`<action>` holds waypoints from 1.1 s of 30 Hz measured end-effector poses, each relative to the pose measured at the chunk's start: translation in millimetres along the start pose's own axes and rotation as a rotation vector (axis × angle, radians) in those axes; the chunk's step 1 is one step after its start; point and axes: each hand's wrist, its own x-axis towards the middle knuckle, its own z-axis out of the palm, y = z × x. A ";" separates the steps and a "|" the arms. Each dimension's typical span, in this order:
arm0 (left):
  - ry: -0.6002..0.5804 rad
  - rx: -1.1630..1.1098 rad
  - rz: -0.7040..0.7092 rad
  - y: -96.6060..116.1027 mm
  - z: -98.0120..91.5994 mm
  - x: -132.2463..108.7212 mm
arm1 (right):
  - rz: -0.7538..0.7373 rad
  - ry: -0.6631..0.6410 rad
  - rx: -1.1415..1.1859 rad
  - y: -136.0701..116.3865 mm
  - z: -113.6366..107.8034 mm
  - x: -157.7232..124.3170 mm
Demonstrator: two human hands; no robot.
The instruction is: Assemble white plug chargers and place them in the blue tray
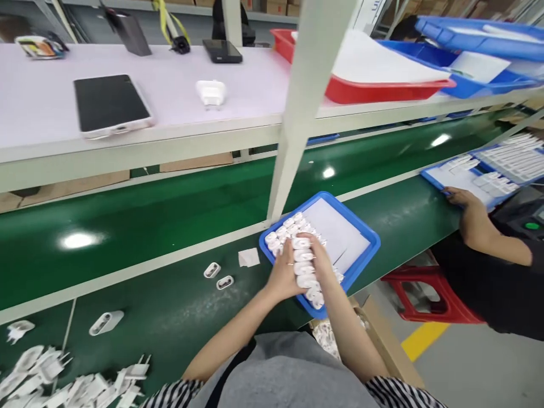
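Both my hands are closed round a row of white plug adapters (303,265) above a blue tray (369,232). My left hand (284,279) presses on the row's left side, and my right hand (322,262) on its right side. Inside the tray, more white adapters (283,231) stand packed along the left, beside a white sheet (335,226). Whether the held row touches the tray bottom is hidden. Left of the tray lie a scrap of white paper (249,258) and two small white oval parts (225,282) with metal inside.
A pile of loose white adapters (80,388) lies at lower left. A pale post (295,113) rises behind the tray to a shelf with a tablet (113,105) and red tray (382,90). At right, a co-worker's hand (461,197) touches another blue tray (437,175). Below is a carton (382,334).
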 end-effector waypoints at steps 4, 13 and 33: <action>-0.051 0.018 0.036 75.7 93.6 48.2 | 0.102 0.071 -0.012 -18.6 -127.0 18.9; -0.248 0.274 -0.351 85.2 179.6 88.4 | 0.298 -0.080 -0.049 50.8 -193.6 73.7; -0.695 0.573 -0.309 0.6 70.1 222.6 | 0.424 -0.236 -0.602 64.6 -231.5 45.6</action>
